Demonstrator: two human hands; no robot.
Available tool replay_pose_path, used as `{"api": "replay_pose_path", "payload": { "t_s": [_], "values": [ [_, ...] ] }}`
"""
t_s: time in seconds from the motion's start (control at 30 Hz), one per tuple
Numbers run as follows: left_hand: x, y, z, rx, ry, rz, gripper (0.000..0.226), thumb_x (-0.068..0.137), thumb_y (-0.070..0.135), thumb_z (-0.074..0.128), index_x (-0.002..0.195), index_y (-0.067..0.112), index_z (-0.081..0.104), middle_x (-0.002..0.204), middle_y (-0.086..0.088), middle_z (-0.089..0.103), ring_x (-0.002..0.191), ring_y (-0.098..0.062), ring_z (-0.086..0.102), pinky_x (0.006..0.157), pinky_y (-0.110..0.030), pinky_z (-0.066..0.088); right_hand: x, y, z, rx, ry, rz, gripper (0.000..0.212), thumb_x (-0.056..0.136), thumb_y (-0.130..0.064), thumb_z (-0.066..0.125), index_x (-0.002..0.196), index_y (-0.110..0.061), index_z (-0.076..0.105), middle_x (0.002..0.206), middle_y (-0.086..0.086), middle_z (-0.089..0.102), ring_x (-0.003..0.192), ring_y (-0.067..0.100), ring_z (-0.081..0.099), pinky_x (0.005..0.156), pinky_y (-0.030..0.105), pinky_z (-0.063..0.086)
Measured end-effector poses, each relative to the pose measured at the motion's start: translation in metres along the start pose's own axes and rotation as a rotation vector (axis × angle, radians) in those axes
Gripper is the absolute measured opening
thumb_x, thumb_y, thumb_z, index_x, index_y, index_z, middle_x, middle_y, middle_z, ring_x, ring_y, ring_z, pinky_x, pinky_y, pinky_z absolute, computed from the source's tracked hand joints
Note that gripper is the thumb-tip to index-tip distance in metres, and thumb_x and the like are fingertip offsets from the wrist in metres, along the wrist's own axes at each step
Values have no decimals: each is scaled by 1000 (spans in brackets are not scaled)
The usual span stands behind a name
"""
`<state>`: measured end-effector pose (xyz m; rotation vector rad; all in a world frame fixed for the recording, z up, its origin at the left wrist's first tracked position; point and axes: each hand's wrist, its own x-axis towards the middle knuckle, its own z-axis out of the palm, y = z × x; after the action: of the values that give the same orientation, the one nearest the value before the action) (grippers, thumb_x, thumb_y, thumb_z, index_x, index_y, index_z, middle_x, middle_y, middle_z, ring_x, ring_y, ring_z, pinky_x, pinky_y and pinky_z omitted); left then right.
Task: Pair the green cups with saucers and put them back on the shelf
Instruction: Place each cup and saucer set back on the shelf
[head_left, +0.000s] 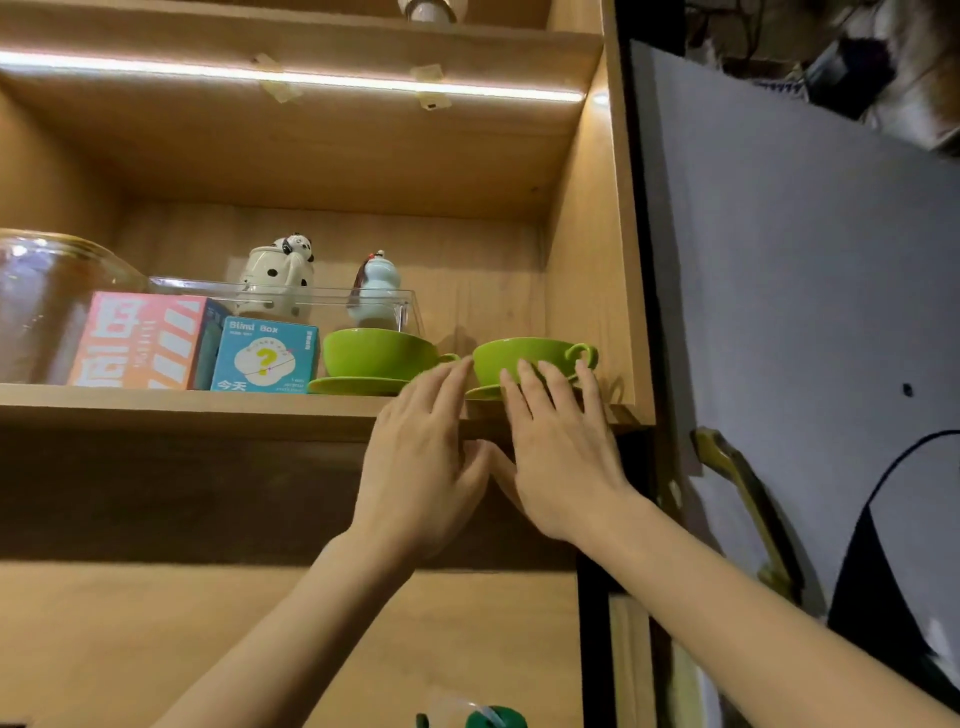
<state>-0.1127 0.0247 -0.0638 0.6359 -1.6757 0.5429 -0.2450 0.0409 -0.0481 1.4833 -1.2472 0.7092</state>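
Note:
Two green cups stand on green saucers on the wooden shelf (182, 402). The left cup (376, 353) sits on its saucer (353, 386) beside a blue box. The right cup (524, 353), handle pointing right, rests on a saucer (480, 392) near the shelf's right wall. My left hand (421, 462) is raised flat, its fingertips touching the gap between the two cups. My right hand (558, 441) is spread in front of the right cup, fingertips against its side and saucer. Neither hand grips anything.
On the shelf stand a blue "Blind Box" carton (265, 356), a pink box (140, 340), a glass jar (47, 306), a clear tray holding a panda figurine (280, 275) and a pale blue figurine (379, 288). A grey cabinet door (805, 291) stands open at right.

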Motion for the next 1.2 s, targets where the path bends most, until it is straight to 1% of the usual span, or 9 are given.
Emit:
{"api": "replay_pose_path", "payload": {
  "t_s": [0.1,0.2,0.27,0.37,0.47,0.57,0.7,0.97,1.2],
  "values": [
    [11,14,10,-137,-120,-68,66,82,24,50,142,14,24,151,-7,28,138,-19,24,111,-30,20,-6,12,1,-87,-36,-84,80,85,-33,50,143,-8,0,152,15,19,140,32,16,112,49,-13],
    [22,11,19,-6,-266,-111,68,86,30,44,143,11,14,155,-9,16,142,-20,12,116,-35,7,-7,19,-1,2,22,-41,63,91,-42,33,143,-12,12,149,12,30,138,28,25,114,48,-8],
    [27,8,23,78,-298,-98,69,87,33,42,144,11,11,155,-9,16,143,-20,11,116,-39,2,-8,24,-2,67,41,-8,60,91,-44,32,141,-14,20,147,9,35,137,24,28,115,46,-6],
    [34,8,24,108,-286,-115,64,87,31,40,142,10,16,152,-11,26,140,-22,20,116,-41,4,-12,35,0,202,52,17,57,91,-42,37,140,-17,22,148,6,34,139,19,23,114,39,-9],
    [40,11,24,109,-280,-155,53,87,30,41,135,7,33,143,-12,42,133,-26,34,114,-40,13,-15,44,1,372,6,61,57,91,-39,40,141,-22,19,152,2,24,137,14,4,107,32,-12],
    [37,9,24,137,-253,-116,43,86,28,42,124,10,46,133,-12,52,124,-26,43,108,-36,23,-16,52,4,386,-46,59,56,91,-40,39,140,-27,14,154,-1,18,139,12,1,108,35,-16],
    [32,2,23,103,-215,-68,49,85,25,45,132,15,39,137,-8,50,127,-24,40,108,-35,24,-17,55,11,354,-44,76,59,90,-43,38,140,-28,11,156,-2,14,143,13,4,110,38,-18],
    [29,-4,24,-33,-178,-42,46,82,22,48,128,19,40,124,-8,57,116,-24,46,108,-37,24,-18,58,18,356,-40,93,62,89,-45,40,140,-29,8,156,0,11,143,13,5,110,36,-17],
    [24,-13,28,60,-176,20,64,83,26,50,141,18,25,147,-4,37,137,-17,28,115,-31,6,-19,57,20,372,-1,94,63,88,-45,41,140,-26,10,154,1,20,142,13,10,111,35,-17]
  ]
}}
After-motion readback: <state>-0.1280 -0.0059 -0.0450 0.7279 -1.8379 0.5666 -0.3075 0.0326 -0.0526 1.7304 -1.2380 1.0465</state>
